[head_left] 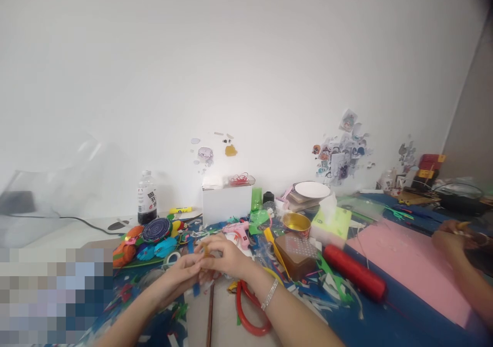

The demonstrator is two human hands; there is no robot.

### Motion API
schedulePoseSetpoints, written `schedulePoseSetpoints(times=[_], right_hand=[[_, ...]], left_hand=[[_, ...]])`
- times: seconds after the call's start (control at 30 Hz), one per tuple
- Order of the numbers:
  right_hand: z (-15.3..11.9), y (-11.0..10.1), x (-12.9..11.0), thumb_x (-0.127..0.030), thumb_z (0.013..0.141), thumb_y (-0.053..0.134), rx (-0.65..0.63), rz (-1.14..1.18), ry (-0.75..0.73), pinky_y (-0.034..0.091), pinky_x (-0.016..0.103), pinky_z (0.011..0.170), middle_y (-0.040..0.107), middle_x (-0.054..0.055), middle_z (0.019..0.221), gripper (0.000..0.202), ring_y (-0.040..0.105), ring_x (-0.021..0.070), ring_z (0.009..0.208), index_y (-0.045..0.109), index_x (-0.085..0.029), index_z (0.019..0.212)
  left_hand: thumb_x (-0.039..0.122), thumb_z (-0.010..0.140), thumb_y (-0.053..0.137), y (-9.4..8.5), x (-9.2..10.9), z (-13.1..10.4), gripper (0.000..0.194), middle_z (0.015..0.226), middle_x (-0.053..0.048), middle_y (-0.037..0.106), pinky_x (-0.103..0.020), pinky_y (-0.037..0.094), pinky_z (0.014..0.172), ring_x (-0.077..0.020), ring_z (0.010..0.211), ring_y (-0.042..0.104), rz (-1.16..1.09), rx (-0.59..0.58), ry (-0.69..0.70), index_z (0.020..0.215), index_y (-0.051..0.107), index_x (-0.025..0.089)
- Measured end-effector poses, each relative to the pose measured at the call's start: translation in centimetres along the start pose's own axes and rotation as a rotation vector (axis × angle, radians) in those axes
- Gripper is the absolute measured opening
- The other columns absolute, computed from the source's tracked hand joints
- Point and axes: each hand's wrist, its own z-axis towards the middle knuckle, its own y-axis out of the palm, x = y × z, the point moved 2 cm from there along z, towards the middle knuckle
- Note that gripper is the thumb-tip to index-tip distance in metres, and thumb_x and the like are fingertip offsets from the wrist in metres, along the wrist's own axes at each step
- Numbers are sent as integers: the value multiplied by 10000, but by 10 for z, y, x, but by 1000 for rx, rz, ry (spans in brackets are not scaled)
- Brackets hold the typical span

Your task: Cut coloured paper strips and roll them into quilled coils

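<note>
My left hand (184, 274) and my right hand (228, 256) meet over the middle of the cluttered table. Both are closed, with fingertips pinched around a small yellow-brown piece (205, 249); its kind is too small and covered to make out. Beneath the hands lie a blue strip (196, 288) and a thin brown stick (210, 313), the latter resting on a grey board (225, 316). Red-handled scissors (252, 329) lie under my right forearm, their blades hidden. Just beyond my right hand is a pink glue gun (239, 232).
Paper scraps litter the blue table. Coloured craft figures (156, 234) and a bottle (147, 198) stand left; a white box (227, 203) is behind. Rightward are a brown box (296, 257), a red thread spool (355, 272), pink sheet (412, 265) and another person's hand (452, 236).
</note>
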Motion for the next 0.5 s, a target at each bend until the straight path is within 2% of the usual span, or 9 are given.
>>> schedulePoseSetpoints(times=[0.2, 0.4, 0.5], right_hand=[[-1, 0, 3, -454, 702, 652, 92, 102, 80, 385, 279, 814, 583, 8, 886, 313, 520, 176, 903, 611, -206, 889], [0, 0, 6, -445, 689, 661, 157, 181, 87, 401, 283, 782, 593, 1, 805, 267, 543, 172, 824, 595, -187, 713], [0, -1, 4, -436, 698, 656, 147, 163, 62, 395, 289, 808, 613, 3, 818, 252, 547, 173, 849, 602, -191, 711]], left_hand=[[386, 786, 538, 10, -1, 2, 297, 605, -46, 547, -269, 363, 598, -157, 620, 483, -81, 11, 35, 652, 601, 128], [288, 834, 487, 9, -4, 3, 207, 681, -45, 548, -282, 370, 622, -151, 642, 494, -154, 39, 46, 777, 614, 134], [263, 831, 492, 7, -6, 3, 176, 715, -54, 558, -301, 377, 646, -173, 693, 509, -169, 62, 53, 878, 610, 143]])
